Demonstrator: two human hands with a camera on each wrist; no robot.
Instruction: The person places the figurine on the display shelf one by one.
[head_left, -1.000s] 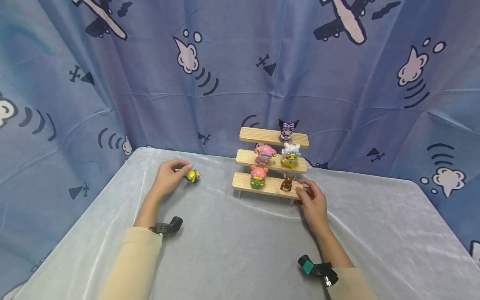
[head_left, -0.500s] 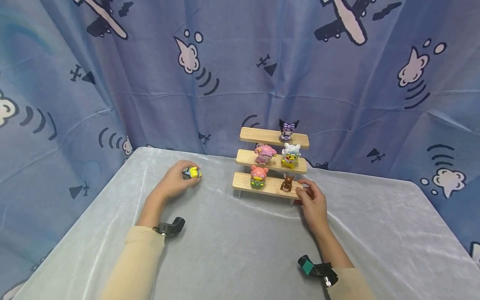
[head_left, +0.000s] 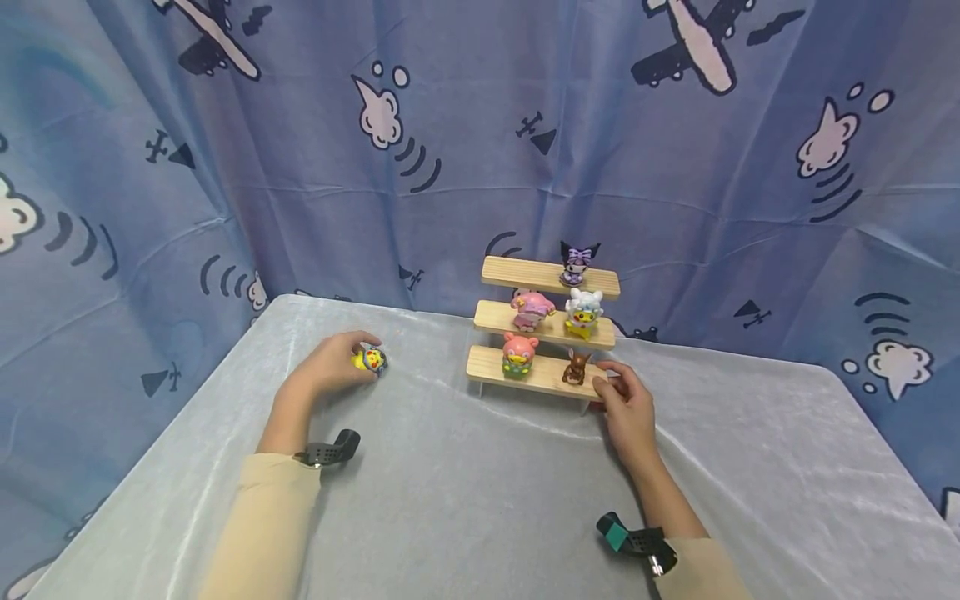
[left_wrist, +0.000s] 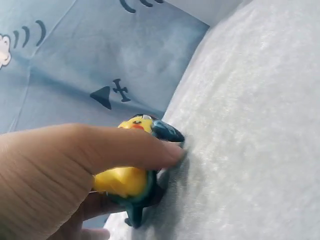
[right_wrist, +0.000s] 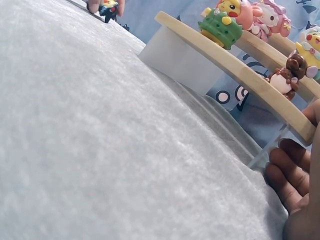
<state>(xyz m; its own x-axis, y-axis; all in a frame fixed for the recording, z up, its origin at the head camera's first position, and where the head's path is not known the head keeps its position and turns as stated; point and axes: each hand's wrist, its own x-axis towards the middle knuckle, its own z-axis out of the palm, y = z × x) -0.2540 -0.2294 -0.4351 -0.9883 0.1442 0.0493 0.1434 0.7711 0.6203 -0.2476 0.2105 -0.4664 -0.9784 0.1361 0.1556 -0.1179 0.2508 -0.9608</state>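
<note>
My left hand (head_left: 334, 363) pinches a small yellow and dark-blue figurine (head_left: 371, 360) low over the left part of the table. In the left wrist view the figurine (left_wrist: 125, 181) lies partly behind a finger, with its yellow face showing. My right hand (head_left: 630, 410) grips the right end of the bottom step of a three-tier wooden display stand (head_left: 551, 380), thumb on top and fingers below. On that step stand a brown figurine (head_left: 576, 367) and a pink-hooded one (head_left: 518, 355). The middle step holds a pink figurine (head_left: 531, 310) and a white-hooded yellow one (head_left: 583, 312).
A purple and black figurine (head_left: 575, 263) stands on the top step, toward its right end. Grey cloth covers the table (head_left: 465, 492). Behind the table hangs a blue curtain (head_left: 465, 167) with airplane prints. Clear side panels (right_wrist: 172, 57) support the stand.
My left hand went slightly right, then back left and toward me. The figurine has turned in its fingers, so its face now shows. My right hand stays on the stand.
</note>
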